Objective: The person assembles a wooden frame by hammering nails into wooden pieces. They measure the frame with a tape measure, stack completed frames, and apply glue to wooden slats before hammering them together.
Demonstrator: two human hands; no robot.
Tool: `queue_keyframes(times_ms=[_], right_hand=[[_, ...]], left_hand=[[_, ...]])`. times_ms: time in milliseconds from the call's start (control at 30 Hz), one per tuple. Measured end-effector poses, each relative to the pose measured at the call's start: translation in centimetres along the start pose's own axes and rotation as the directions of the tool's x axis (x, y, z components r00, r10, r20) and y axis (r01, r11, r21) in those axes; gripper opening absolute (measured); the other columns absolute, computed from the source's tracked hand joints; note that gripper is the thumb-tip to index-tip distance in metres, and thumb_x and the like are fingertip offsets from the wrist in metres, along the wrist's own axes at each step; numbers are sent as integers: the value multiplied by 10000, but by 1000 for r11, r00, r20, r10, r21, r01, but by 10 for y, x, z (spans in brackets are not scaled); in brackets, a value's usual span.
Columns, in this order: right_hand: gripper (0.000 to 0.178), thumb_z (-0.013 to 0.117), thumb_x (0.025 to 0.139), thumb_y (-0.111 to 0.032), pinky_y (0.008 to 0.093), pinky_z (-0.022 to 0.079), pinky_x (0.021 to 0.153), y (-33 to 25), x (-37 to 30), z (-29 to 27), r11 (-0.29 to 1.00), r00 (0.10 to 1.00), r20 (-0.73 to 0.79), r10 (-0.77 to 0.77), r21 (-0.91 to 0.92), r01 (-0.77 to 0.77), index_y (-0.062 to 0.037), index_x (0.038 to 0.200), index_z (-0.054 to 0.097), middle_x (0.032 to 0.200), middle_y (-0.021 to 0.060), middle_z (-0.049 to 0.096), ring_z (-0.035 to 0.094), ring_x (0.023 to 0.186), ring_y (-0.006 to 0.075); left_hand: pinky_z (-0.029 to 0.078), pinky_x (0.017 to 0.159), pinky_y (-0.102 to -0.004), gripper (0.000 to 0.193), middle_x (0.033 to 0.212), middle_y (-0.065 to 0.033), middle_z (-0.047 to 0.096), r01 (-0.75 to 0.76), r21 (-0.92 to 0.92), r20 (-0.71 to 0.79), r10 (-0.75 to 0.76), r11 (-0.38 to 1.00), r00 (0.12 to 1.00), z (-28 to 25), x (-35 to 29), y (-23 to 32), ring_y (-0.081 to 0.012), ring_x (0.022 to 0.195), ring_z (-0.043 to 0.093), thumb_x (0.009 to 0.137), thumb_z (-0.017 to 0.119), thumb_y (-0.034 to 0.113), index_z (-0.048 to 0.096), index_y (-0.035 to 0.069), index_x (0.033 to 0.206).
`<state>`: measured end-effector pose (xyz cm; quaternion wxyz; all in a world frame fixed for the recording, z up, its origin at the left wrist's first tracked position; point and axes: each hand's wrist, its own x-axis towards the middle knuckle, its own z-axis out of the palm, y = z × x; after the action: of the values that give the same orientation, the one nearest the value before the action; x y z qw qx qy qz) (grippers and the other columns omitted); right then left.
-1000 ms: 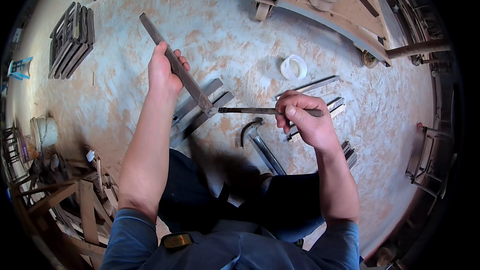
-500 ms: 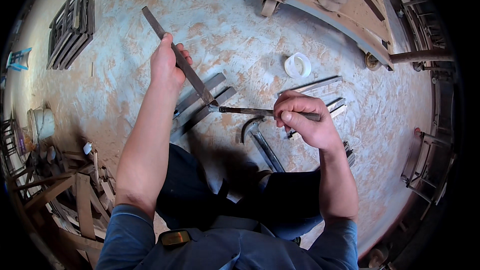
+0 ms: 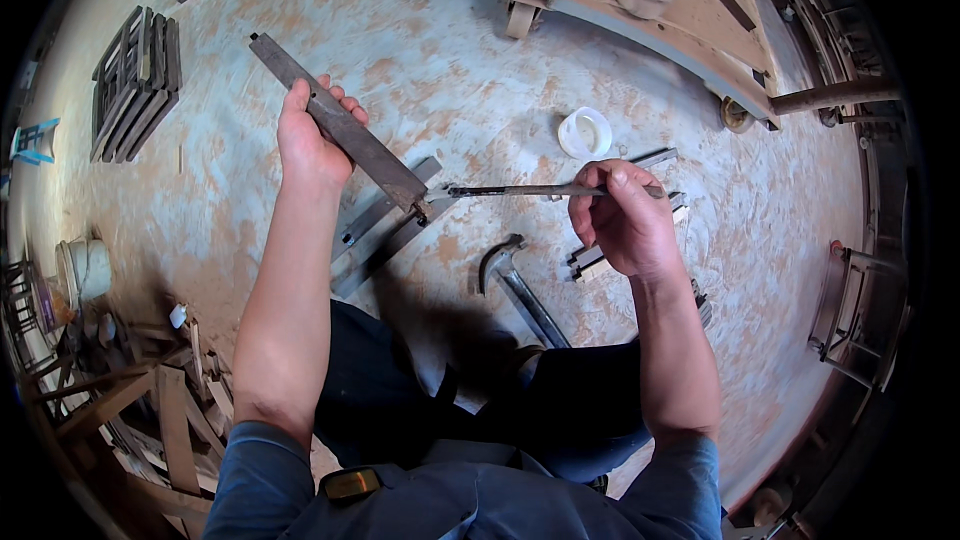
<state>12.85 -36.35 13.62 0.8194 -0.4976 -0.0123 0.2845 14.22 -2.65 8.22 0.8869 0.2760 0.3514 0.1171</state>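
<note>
My left hand (image 3: 318, 148) grips a dark wooden bar (image 3: 372, 153) that slants from far left down toward the middle. At its near end is a narrower tenon. My right hand (image 3: 632, 220) pinches the handle of a thin brush (image 3: 525, 191), whose pale-coated tip is beside that end; whether they touch I cannot tell. Below them, two dark bars (image 3: 408, 233) lie side by side on the floor. A claw hammer (image 3: 523, 292) rests before my knees. Beyond my right hand stands a white plastic tub (image 3: 584, 133) with pale contents, which look like glue.
More bars (image 3: 655, 157) lie under and beside my right hand. A wheeled wooden platform (image 3: 650, 35) carries rounded wooden pieces at the far right. Stacked dark frames (image 3: 138, 90) stand at the left, with a pale bucket (image 3: 90, 268) and scrap wood (image 3: 172, 415) nearer me.
My left hand has shifted left and turned the bar, so its wider face shows. My right hand has moved slightly up and right, drawing the brush tip along with it.
</note>
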Motion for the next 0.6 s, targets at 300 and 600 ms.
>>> queue_keyframes(times_ms=[300,600], right_hand=[[248,603,940,-212,258,431,563,-3,-5,4,990,998,53,26,-139,-18,29,962,657,764,87,625,550,636,131],[178,586,936,-133,257,457,576,-10,-6,4,921,982,190,-10,-381,83,23,957,669,794,76,639,579,661,130]], left_hand=[[471,676,-392,249,820,-53,525,20,6,-26,-20,1000,999,-3,4,-2,-212,727,513,985,464,322,502,78,1018],[489,694,-411,256,815,-67,542,-55,114,-163,73,992,984,5,0,-6,-224,760,540,1011,452,346,472,95,967]])
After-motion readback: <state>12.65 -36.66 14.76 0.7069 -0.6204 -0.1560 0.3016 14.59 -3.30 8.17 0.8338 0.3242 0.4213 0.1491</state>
